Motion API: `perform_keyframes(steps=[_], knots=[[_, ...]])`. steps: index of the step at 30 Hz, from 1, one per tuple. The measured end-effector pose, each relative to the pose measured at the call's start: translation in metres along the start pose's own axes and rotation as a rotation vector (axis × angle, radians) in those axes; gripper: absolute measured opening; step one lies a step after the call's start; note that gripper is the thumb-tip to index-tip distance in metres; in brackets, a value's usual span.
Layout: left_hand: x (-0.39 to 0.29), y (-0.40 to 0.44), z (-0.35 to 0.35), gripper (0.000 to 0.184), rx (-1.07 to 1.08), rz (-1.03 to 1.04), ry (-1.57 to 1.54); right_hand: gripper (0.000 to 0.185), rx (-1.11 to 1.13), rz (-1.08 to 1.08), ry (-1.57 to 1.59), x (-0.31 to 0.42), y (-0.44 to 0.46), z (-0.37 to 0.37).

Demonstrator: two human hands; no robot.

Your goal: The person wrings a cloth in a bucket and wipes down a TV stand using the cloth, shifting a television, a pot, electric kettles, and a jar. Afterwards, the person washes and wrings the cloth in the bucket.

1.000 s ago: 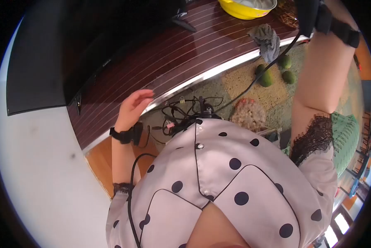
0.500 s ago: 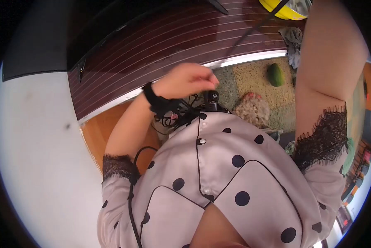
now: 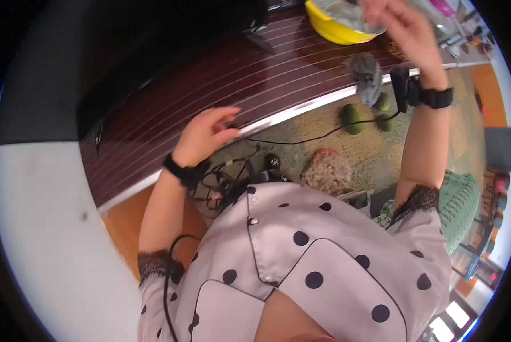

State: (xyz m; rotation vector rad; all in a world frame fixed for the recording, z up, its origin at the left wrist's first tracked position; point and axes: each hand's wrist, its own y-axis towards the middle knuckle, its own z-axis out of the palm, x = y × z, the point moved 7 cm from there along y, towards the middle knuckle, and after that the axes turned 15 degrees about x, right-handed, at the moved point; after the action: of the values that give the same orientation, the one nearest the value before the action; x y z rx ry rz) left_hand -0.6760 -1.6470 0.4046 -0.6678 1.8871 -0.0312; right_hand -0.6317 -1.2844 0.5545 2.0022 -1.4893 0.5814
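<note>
Hovering at the right side of the yellow basin (image 3: 336, 33), the right hand (image 3: 404, 31) is blurred at the top of my view, fingers bent; I cannot tell whether they grip anything or touch the rim. That basin stands on the dark striped tabletop (image 3: 301, 62), with something pale (image 3: 342, 10) inside that I can't make out. Over to the left hand (image 3: 205, 137): it's beside the table's pale front edge (image 3: 289, 113), thumb apart from half-curled fingers, grip released, nothing in it that I can see. Both wrists wear black straps (image 3: 438, 98), and near the right one I pick up a thin black cable (image 3: 306, 142) sagging away leftward. Just below the basin, a grey cloth (image 3: 366, 78) droops over that edge. Down on the tiled floor (image 3: 372, 151) I've got three green fruits (image 3: 351, 118) near the cloth, plus a mottled round thing (image 3: 328, 171) closer to the polka-dot shirt (image 3: 289, 219). Below the left hand sits a tangle of cables (image 3: 224, 179).
</note>
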Motion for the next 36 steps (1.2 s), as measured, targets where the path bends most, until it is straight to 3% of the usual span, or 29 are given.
perform_keyframes(steps=[1, 2, 3, 4, 5, 6, 8, 11, 15, 21, 26, 36], knots=[[0.003, -0.001, -0.006, 0.045, 0.000, -0.018, -0.004, 0.024, -0.016, 0.168, 0.019, -0.021, -0.022, 0.002], [0.009, -0.003, -0.010, 0.043, -0.002, -0.041, -0.006, 0.025, -0.054, 0.291, 0.332, -0.081, -0.057, 0.007], [0.008, -0.004, -0.014, 0.042, 0.000, -0.049, 0.031, 0.025, -0.093, 0.496, 0.413, -0.126, -0.095, 0.006], [0.007, -0.003, -0.016, 0.042, 0.012, -0.055, 0.029, 0.034, -0.184, 0.643, 0.375, -0.160, -0.136, 0.005], [0.005, 0.000, -0.016, 0.041, 0.022, -0.061, 0.030, 0.045, -0.146, 0.932, 0.183, -0.191, -0.179, 0.001], [-0.001, 0.004, -0.014, 0.041, 0.042, -0.064, 0.015, 0.053, -0.154, 1.085, 0.211, -0.201, -0.209, 0.003], [-0.011, 0.018, -0.013, 0.038, 0.084, -0.071, -0.020, 0.060, -0.469, 1.014, 0.611, -0.196, -0.223, 0.024], [-0.042, 0.059, -0.011, 0.045, 0.155, 0.010, -0.021, 0.083, -0.488, 0.723, 1.137, -0.186, -0.174, 0.051], [-0.060, 0.123, -0.010, 0.048, 0.195, 0.010, -0.251, 0.091, -0.582, 0.700, 1.319, -0.190, -0.116, 0.050], [-0.068, 0.213, -0.008, 0.061, 0.098, -0.146, -0.695, 0.083, -0.590, 0.811, 1.293, -0.233, -0.073, 0.037], [-0.065, 0.275, 0.002, 0.071, 0.017, -0.202, -0.905, 0.085, -0.490, 0.750, 1.257, -0.279, -0.063, 0.040], [-0.057, 0.328, 0.037, 0.063, -0.008, -0.139, -1.033, 0.075, -0.493, 0.582, 1.235, -0.272, -0.053, 0.043]])
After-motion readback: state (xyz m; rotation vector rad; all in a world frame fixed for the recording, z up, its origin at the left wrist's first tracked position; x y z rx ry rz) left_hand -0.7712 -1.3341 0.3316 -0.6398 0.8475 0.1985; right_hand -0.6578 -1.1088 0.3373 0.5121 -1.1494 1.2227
